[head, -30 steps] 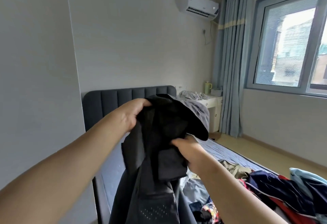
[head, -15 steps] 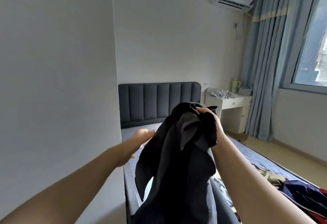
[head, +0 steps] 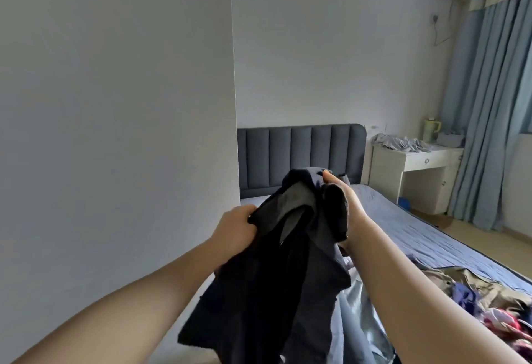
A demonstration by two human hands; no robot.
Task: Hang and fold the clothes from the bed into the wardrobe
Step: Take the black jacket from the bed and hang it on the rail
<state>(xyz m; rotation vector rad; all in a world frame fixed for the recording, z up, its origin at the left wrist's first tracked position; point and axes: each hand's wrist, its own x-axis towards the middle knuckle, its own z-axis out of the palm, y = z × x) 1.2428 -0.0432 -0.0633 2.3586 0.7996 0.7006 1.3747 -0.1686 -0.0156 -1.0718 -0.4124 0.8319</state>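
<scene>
One dark garment (head: 276, 263) gripped over bed (head: 417, 228) by fingers of left hand (head: 233, 231) and right hand (head: 351, 205). Noted unsorted: pile of clothes (head: 489, 300). Wardrobe unseen; judged mostly undone.

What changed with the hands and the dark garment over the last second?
The left hand, open and off the cloth half a second ago, has again gripped the left edge of the dark garment. The right hand kept gripping its top. The garment still hangs above the bed.
</scene>
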